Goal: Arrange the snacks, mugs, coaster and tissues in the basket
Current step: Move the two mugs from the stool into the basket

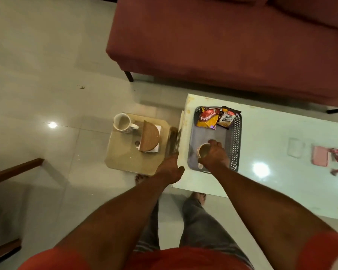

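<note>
Step in hand, as I judge it: placing a mug in the basket; snacks are already in, three items remain out

Left to right, places relative to the basket [235,133]:
- Well left of the basket, on a low glass side surface [125,160]: white mug [123,122], upright, handle pointing toward the basket. It has some print on the side, too small to read
- Just right of that mug, between it and the basket: round wooden coaster [149,138] lying on a stack of white tissues [157,128]
- Near the basket's left near corner: left hand [169,169], fingers loose, holding nothing, not touching the basket
- Inside the basket, near end: held mug [204,150], upright, right hand [216,155] gripping its rim from above. Can't tell if its base is down on the basket floor yet
- Inside the basket, far end: aloo bhujia packet [207,118], yellow and red, reads "ALOO BHUJIA"; touching on its right, salted peanuts packet [227,117], reads "SALTED PEANUTS". Red brand logo on both, not legible
- The basket sits at the left end of a white surface [271,184]
- Well right of the basket on that surface: clear case [296,148], pink case [320,155], red wrappers [337,152]; not task items

Next move, judged: set the held mug down and let go, then reach left for the white mug, coaster and tissues. The free floor in the middle of the basket looks big enough for them
</note>
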